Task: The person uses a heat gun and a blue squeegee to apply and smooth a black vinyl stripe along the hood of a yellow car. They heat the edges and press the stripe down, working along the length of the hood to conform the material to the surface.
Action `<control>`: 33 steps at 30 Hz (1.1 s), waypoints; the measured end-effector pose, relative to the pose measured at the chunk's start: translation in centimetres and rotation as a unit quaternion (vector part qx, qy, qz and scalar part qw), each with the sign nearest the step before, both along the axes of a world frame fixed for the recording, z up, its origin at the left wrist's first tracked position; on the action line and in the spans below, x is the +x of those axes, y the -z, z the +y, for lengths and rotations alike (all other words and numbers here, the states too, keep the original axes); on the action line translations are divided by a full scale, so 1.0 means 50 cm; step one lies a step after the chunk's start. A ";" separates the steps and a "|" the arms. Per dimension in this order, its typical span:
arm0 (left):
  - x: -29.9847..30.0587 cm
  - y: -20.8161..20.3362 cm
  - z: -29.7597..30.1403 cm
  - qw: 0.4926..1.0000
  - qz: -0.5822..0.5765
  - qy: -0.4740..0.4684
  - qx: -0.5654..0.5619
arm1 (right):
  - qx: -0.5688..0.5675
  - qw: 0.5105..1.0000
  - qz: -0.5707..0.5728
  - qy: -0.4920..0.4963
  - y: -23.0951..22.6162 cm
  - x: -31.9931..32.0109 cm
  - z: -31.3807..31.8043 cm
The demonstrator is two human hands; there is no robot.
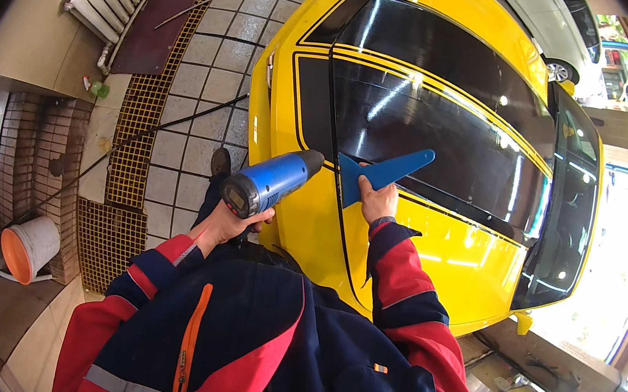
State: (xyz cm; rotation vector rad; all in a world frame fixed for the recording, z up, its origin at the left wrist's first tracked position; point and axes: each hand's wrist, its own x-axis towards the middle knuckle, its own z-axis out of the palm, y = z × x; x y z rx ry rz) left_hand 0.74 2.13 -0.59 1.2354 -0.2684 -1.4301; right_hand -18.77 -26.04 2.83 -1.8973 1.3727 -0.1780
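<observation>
My left hand (228, 224) is closed round the grip of a blue and black heat gun (272, 182). The gun's dark nozzle points up and right, over the near edge of a yellow car (440, 251). My right hand (381, 202) grips a blue plastic squeegee (387, 172), thumb on top. Its wide end lies at the panel gap by the front of the hood, while the narrow end sticks out to the right. Wide black stripes (446, 142) with thin yellow and black borders run along the hood. Part of my left fingers is hidden behind the gun.
A dark hose (199, 114) crosses the tiled floor left of the car. Yellow floor grating (136, 135) runs beside it. An orange and white bucket (30, 248) lies tipped by a brick pillar. Another, light-coloured car (535, 27) stands beyond the yellow one.
</observation>
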 end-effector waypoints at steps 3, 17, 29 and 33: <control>-0.001 -0.005 0.001 1.000 -0.003 0.000 -0.009 | -0.009 1.000 0.013 -0.011 -0.003 0.002 -0.002; 0.011 -0.047 0.033 0.999 -0.008 -0.012 -0.032 | 0.046 0.992 -0.057 0.102 -0.074 -0.080 0.063; -0.006 -0.064 0.011 0.999 -0.004 0.029 -0.035 | 0.074 0.982 -0.061 0.160 -0.078 -0.121 0.065; -0.013 -0.071 -0.002 0.999 -0.011 0.014 -0.044 | 0.037 0.970 -0.091 0.222 -0.097 -0.196 0.028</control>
